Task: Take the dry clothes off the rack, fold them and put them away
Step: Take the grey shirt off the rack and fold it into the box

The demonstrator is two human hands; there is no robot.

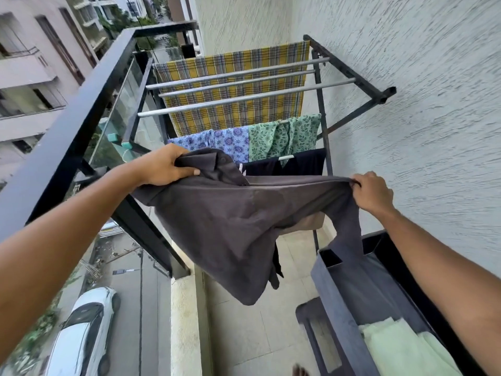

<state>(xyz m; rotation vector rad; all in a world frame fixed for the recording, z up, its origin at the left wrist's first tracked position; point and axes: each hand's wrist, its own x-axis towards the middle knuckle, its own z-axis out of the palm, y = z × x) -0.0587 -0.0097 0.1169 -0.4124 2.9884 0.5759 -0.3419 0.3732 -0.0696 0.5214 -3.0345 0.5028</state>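
Fingers (176,156) of the left hand (162,166), left of centre, are curled tight round the collar end of a soft dark-grey cotton shirt (244,218), bunching it. The shirt stretches across mid-frame in front of the black metal drying rack with silver rods (235,85) and sags between the hands, one end hanging toward the tiled floor. At centre right, the right hand (372,194) pinches the shirt's far edge, its fingers closed on a fold.

The shirt looks light, limp and unbreakable. Holding it at the shoulder seams or collar would likely keep it flat for folding.

At lower right, a dark plastic basket (339,308) holds pale-green folded cloth (401,348). The right forearm hides part of the basket and the frame edge cuts it off. Whether the shirt's hanging end touches the basket, I cannot tell.
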